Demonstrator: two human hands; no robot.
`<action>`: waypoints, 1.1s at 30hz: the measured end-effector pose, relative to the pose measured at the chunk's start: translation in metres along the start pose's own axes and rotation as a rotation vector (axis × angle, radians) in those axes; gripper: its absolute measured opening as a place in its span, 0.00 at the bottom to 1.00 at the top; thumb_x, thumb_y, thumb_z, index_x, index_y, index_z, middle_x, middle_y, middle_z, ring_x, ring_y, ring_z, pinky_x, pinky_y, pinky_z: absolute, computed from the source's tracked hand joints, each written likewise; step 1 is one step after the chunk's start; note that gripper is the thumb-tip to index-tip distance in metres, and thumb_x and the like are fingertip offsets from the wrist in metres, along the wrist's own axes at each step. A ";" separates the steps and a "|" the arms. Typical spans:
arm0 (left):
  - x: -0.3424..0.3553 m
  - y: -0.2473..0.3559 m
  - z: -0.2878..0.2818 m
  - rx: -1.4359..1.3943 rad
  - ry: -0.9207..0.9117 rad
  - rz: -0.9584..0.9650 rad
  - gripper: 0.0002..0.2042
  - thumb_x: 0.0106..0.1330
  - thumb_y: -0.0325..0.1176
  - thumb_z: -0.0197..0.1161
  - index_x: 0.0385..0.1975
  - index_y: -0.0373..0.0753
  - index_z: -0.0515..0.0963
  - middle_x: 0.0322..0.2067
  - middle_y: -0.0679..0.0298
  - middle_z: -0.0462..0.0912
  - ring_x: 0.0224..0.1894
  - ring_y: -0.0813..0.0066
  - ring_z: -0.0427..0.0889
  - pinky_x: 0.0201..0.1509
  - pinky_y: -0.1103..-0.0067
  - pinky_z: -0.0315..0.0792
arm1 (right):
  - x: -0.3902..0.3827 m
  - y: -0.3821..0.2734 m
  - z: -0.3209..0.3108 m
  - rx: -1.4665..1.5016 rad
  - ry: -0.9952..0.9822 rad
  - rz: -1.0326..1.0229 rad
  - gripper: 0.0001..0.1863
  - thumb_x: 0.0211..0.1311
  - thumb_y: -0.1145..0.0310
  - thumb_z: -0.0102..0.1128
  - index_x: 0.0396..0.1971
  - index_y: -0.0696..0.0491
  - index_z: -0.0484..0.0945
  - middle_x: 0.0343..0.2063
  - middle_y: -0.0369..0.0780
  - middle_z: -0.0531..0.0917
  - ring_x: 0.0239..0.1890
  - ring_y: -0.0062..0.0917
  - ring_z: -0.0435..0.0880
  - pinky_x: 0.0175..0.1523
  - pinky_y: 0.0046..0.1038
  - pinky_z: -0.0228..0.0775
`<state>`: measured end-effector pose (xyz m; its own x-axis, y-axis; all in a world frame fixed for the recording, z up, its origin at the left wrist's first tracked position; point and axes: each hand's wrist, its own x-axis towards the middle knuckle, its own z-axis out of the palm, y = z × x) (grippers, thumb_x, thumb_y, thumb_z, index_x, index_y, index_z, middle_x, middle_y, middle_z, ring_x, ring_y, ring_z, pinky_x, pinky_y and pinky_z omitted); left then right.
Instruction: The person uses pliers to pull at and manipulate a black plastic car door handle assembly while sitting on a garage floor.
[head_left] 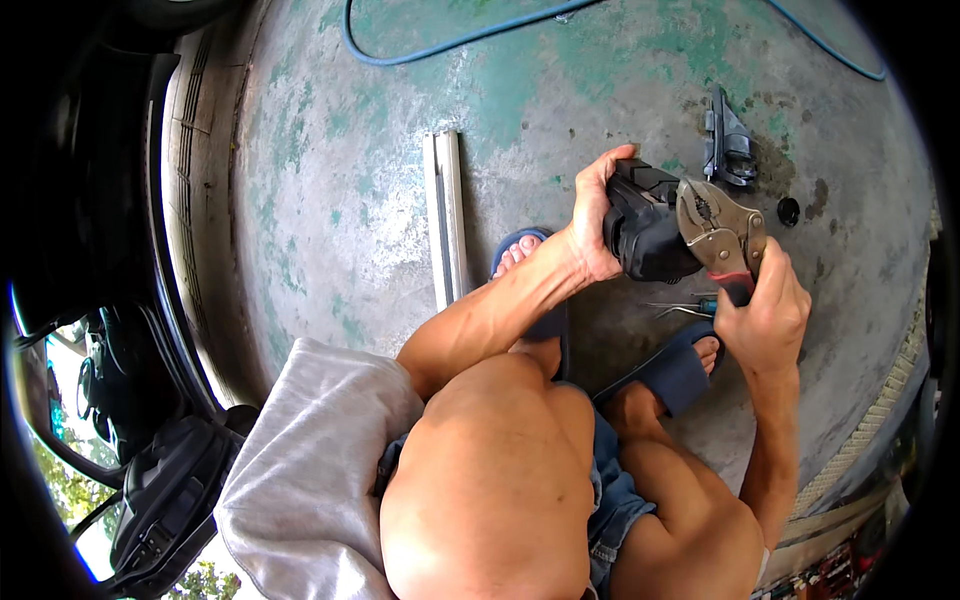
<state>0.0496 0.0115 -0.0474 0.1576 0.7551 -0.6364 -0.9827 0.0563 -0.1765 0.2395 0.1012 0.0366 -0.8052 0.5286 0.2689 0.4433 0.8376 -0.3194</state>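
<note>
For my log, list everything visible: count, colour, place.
casing: 1, black, right of centre
pliers: 1, silver/red, beside casing
sandals: 2, navy, centre
strip: 1, silver, left of sandals
bracket: 1, grey, upper right
disc: 1, black, near bracket
tools: count unclear, teal, by sandals
hose: 2 stretches, blue, top
vehicle: 1, black, left edge
floor: 1, grey-green, throughout
legs: 2, bare, bottom
left hand: 1, bare, on casing
right hand: 1, bare, on pliers

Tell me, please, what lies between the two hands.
A black plastic part, held by the left hand, and locking pliers, held by the right hand, as the head view shows.
</note>
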 end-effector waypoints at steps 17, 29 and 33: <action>-0.005 0.018 0.005 0.118 0.020 -0.023 0.19 0.68 0.49 0.55 0.34 0.37 0.80 0.33 0.53 0.87 0.33 0.57 0.86 0.47 0.62 0.81 | 0.028 0.040 -0.001 0.038 0.023 -0.338 0.34 0.29 0.81 0.70 0.47 0.65 0.72 0.29 0.46 0.79 0.27 0.41 0.81 0.31 0.35 0.74; -0.017 0.026 0.038 0.352 0.140 0.108 0.15 0.64 0.47 0.61 0.31 0.40 0.79 0.26 0.62 0.85 0.29 0.66 0.86 0.40 0.69 0.82 | 0.044 0.074 -0.009 0.051 0.003 -0.545 0.31 0.30 0.78 0.65 0.44 0.65 0.71 0.29 0.49 0.77 0.26 0.42 0.78 0.31 0.37 0.74; -0.020 0.028 0.054 0.503 0.119 0.211 0.16 0.63 0.48 0.62 0.33 0.39 0.80 0.28 0.62 0.85 0.28 0.68 0.86 0.37 0.72 0.83 | 0.039 0.084 -0.003 0.177 0.061 -0.623 0.32 0.36 0.75 0.69 0.47 0.64 0.67 0.29 0.49 0.78 0.24 0.42 0.77 0.28 0.37 0.73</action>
<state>0.0132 0.0335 0.0009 -0.0667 0.7063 -0.7047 -0.9149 0.2386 0.3257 0.2467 0.1924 0.0233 -0.8641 -0.0378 0.5018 -0.1754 0.9573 -0.2299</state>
